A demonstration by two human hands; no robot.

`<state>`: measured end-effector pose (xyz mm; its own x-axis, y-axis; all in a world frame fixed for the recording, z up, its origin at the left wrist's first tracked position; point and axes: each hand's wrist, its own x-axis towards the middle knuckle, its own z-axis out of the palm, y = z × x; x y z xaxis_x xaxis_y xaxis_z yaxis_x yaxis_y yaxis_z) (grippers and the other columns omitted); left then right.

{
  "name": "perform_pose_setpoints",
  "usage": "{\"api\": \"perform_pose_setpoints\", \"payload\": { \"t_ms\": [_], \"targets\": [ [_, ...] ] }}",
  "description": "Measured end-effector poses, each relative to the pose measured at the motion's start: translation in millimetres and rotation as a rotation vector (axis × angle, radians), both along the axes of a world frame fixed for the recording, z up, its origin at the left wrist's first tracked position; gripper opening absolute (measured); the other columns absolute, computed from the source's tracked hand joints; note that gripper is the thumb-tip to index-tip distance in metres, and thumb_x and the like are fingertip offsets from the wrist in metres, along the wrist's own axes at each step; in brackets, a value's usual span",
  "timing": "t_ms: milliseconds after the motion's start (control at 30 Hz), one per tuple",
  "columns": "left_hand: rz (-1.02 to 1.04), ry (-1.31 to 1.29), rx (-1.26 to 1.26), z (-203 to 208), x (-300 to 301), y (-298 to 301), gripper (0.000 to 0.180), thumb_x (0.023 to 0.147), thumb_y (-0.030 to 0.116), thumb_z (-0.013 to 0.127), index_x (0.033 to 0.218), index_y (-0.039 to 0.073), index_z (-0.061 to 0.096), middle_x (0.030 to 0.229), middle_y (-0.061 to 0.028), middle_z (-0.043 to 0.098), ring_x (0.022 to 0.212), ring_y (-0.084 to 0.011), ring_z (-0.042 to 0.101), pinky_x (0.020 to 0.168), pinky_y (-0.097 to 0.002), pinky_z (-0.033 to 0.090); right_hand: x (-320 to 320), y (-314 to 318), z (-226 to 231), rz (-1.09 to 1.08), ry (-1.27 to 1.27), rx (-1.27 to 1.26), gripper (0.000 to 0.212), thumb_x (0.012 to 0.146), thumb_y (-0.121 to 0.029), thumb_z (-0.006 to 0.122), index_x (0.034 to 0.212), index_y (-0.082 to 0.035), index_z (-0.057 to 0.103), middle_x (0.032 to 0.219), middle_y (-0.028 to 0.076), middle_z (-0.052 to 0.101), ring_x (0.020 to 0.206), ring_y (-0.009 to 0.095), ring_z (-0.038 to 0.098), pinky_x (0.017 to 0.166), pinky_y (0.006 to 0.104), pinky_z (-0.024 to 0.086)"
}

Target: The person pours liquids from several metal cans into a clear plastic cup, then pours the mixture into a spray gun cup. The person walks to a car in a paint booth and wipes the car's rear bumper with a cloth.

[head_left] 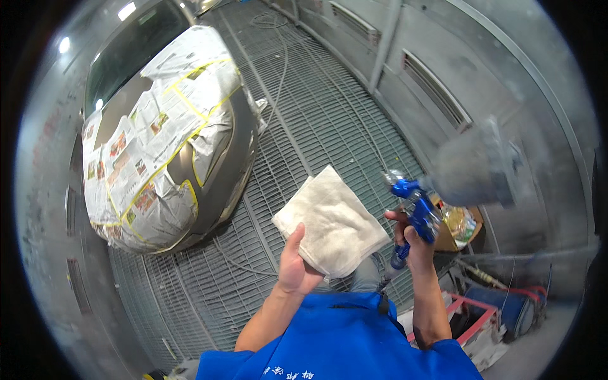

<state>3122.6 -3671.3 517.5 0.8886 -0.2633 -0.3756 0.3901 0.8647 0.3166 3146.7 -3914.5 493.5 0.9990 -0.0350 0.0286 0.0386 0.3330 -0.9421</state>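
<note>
My left hand (pixel 296 265) grips a folded off-white cloth (pixel 335 221) by its near left edge, the thumb on top and the other fingers hidden beneath. In my right hand (pixel 415 244) is a blue spray gun (pixel 415 206), its handle wrapped by my fingers. A cloudy, translucent paint cup (pixel 472 174) sits on the gun and leans to the right, slightly blurred. A hose fitting shows below the handle. The cloth and the gun are apart, both held in front of my blue top.
To the left stands a car (pixel 237 149) masked with newspaper (pixel 149 152) and yellow tape. Metal grating (pixel 316 101) forms the floor, with a thin hose (pixel 285 63) along it. At right are a grey wall, a cardboard box (pixel 465 225), a red frame (pixel 475 316) and a blue drum (pixel 506 307).
</note>
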Motion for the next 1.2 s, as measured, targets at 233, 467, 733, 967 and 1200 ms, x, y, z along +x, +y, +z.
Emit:
{"api": "perform_pose_setpoints", "payload": {
  "t_ms": [233,467,733,967,1200],
  "targets": [
    [0.265,-0.08,-0.08,-22.9,97.5,-24.4,0.084,0.097,0.054,0.051,0.158,0.003,0.024,0.158,-0.0206,0.039,0.144,-0.04,0.04,0.118,-0.0556,0.034,155.1,32.1,-35.1,0.337,0.197,0.113,0.062,0.072,-0.027,0.092,0.12,0.001,0.066,0.11,0.01,0.073,0.099,0.019,0.069,0.096,0.0347,0.053],
    [0.412,0.044,-0.038,-54.9,183.8,-33.7,0.081,0.088,0.028,0.063,0.154,-0.003,0.028,0.152,-0.023,0.044,0.14,-0.0387,0.046,0.118,-0.0515,0.037,292.5,56.3,-41.7,0.638,0.246,-0.075,0.04,0.073,-0.007,0.088,0.108,0.0,0.069,0.095,0.004,0.071,0.086,0.013,0.067,0.081,0.0294,0.055],
    [0.196,-0.105,0.342,-72.1,220.6,97.2,0.082,0.088,0.047,0.062,0.138,-0.017,0.049,0.139,-0.0306,0.056,0.131,-0.0376,0.056,0.114,-0.0462,0.041,381.6,99.5,-37.5,0.923,0.272,-0.303,0.023,0.076,-0.004,0.086,0.088,-0.004,0.067,0.078,-0.004,0.061,0.07,0.005,0.054,0.066,0.0232,0.046],
    [-0.548,-0.184,1.452,-34.3,327.0,153.4,0.047,0.084,0.023,0.082,0.116,-0.009,0.069,0.103,-0.0108,0.075,0.084,-0.0182,0.071,0.077,-0.034,0.056,428.1,158.9,-54.4,1.13,0.214,-0.419,0.036,0.075,-0.001,0.086,0.105,0.0,0.067,0.091,0.003,0.07,0.071,0.005,0.054,0.064,0.0219,0.047],
    [0.773,0.188,0.337,-71.0,305.6,135.2,0.051,0.095,0.004,0.064,0.143,-0.001,0.048,0.137,-0.0153,0.061,0.125,-0.0269,0.061,0.107,-0.0439,0.05,490.7,189.2,-82.2,0.827,0.174,-0.232,0.056,0.075,-0.021,0.09,0.118,0.005,0.065,0.107,0.013,0.075,0.067,0.005,0.053,0.059,0.0222,0.046]
  ]
}}
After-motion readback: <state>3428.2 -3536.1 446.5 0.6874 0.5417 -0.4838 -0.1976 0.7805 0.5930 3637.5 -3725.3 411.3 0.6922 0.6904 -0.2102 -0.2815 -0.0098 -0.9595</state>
